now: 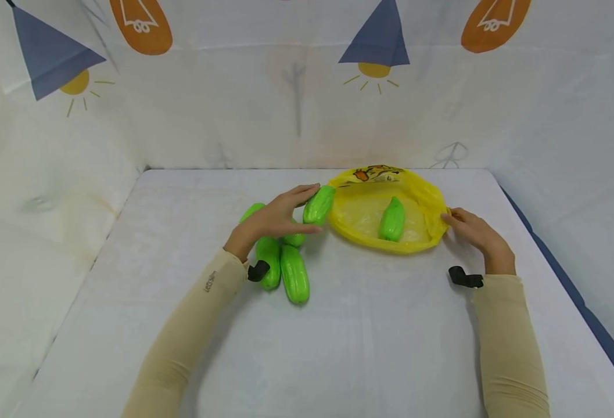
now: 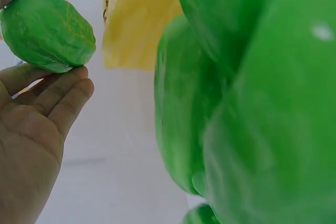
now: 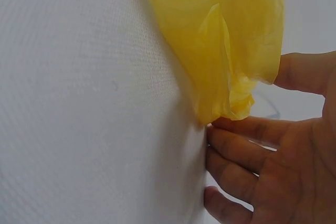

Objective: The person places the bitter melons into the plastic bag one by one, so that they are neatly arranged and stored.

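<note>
My left hand (image 1: 275, 216) holds a glossy green zucchini (image 1: 319, 205) between thumb and fingertips, just left of a yellow plastic bag (image 1: 348, 229). In the left wrist view, the fingers lie along one side of that zucchini (image 2: 50, 27), with the thumb partly seen at the opposite side. The bag lies with its mouth spread, and one zucchini (image 1: 392, 219) is inside it. At the bag's right edge, my right hand (image 1: 476, 232) pinches the rim; the right wrist view shows the crumpled yellow plastic (image 3: 231, 77) between thumb and forefinger.
Several more zucchini (image 1: 294, 276) are clustered under and beside my left wrist, some partly hidden by it. A white cloth (image 1: 364, 348) covers the table. White printed fabric (image 1: 244, 110) hangs behind the far edge and at both sides.
</note>
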{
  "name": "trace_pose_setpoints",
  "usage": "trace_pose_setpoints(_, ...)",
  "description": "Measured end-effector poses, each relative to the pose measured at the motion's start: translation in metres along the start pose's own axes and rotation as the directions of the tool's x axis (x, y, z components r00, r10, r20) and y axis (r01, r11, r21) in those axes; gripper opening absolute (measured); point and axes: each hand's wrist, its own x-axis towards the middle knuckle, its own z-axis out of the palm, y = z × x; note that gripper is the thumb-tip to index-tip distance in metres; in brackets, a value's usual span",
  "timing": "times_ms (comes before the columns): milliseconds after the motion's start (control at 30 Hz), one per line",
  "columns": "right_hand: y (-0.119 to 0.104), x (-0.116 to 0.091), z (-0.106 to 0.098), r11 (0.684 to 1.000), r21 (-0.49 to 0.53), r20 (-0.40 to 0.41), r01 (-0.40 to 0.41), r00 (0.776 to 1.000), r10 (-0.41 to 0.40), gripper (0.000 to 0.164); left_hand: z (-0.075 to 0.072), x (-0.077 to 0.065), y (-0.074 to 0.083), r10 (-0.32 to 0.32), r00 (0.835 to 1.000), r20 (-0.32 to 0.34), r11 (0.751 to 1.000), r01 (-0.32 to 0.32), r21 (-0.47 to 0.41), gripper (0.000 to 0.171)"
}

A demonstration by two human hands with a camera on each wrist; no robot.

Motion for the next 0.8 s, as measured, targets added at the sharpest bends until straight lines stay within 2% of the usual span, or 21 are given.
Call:
trace_pose_setpoints(267,0.001,0.000,0.000,1.000,0.007,0.001,0.000,1.000,0.000,0.099,0.008,0.014,0.008,0.007,0.999,0.052,1.000,-0.008,0.010,0.095)
trace_pose_setpoints(467,0.000,0.001,-0.001,1.000,0.001,0.000,0.005,1.000,-0.005,0.097,0.010,0.024,0.012,0.008,0.998,0.064,0.999,-0.010,0.033,0.095)
trace_pose_setpoints(800,-0.001,-0.002,-0.001,1.000,0.009,0.007,0.006,1.000,-0.006,0.097,0.018,0.044,0.023,0.063,0.993,0.103,0.997,-0.067,0.034,0.095)
